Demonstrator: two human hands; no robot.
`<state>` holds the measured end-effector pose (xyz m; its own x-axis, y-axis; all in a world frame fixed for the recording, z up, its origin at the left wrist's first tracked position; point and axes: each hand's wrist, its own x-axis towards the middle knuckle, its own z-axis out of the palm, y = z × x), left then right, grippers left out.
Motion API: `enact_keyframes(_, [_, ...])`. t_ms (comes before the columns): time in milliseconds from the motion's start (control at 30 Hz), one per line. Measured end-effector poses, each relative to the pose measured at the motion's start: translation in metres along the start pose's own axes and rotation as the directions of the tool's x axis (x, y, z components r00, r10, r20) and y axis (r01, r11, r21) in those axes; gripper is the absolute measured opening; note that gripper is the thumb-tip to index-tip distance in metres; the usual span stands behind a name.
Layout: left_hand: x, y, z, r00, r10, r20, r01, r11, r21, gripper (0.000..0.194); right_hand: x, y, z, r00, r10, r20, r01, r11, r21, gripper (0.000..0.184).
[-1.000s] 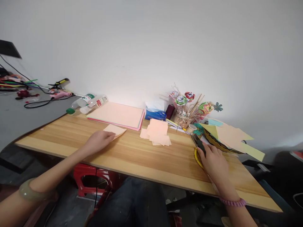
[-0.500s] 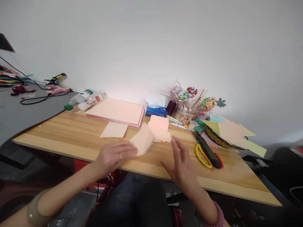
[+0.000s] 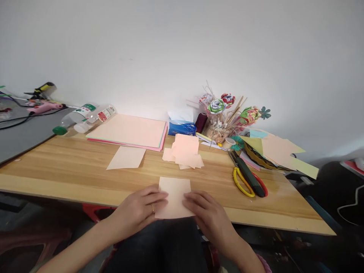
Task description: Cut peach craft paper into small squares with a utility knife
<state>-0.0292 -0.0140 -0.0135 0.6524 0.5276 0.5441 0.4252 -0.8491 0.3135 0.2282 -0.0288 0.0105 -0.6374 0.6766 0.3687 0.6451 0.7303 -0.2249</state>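
Note:
A pale pink sheet of paper is at the table's front edge, its near end reaching past the edge. My left hand grips its left side, fingers on top and the thumb hidden. On the right side, my right hand grips it in the same way. Beyond it lies an untidy pile of small pink paper pieces. Another single pale sheet rests flat to the left, in front of a stack of large coloured paper.
Scissors with yellow and red handles lie beside a dark green tool on the right. At the back are a blue tissue pack, a jar of paper flowers, plastic bottles and a basket of paper scraps.
The sheet in my left hand has come down from a tilted, blurred position to the table's front edge. My right hand, formerly apart, now grips its right side. The view has shifted slightly.

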Motion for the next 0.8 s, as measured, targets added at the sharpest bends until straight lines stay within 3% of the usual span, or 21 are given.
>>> enact_keyframes(100, [0.009,0.003,-0.002,0.986,-0.156,-0.067,0.147,0.982,-0.118,0.021,0.004,0.0,0.002,0.99,0.129,-0.049,-0.122,0.984,0.127,0.023])
enact_keyframes(167, [0.017,0.007,-0.004,0.952,-0.295,-0.08,0.276,0.942,-0.191,0.022,0.007,-0.001,0.003,0.962,0.267,-0.062,-0.252,0.949,0.19,0.016])
enact_keyframes(300, [0.027,0.013,0.0,0.864,-0.487,-0.127,0.461,0.867,-0.188,0.026,0.013,-0.006,0.008,0.837,0.546,-0.038,-0.53,0.825,0.195,0.019])
enact_keyframes(433, [0.029,0.01,0.009,0.802,-0.551,-0.231,0.54,0.834,-0.111,0.026,0.014,-0.012,0.021,0.757,0.637,-0.148,-0.618,0.771,0.152,0.03])
enact_keyframes(567, [0.029,0.007,0.01,0.707,-0.698,-0.117,0.689,0.716,-0.113,0.033,0.009,-0.018,0.034,0.673,0.691,-0.262,-0.687,0.716,0.125,0.032])
enact_keyframes(667, [0.026,0.006,0.01,0.663,-0.749,-0.016,0.736,0.656,-0.168,0.034,0.006,-0.02,0.038,0.682,0.662,-0.312,-0.672,0.735,0.089,0.031])
enact_keyframes(800, [0.016,0.002,0.013,0.673,-0.739,0.044,0.733,0.658,-0.172,0.017,0.007,-0.019,0.039,0.757,0.557,-0.342,-0.593,0.805,-0.002,0.031])
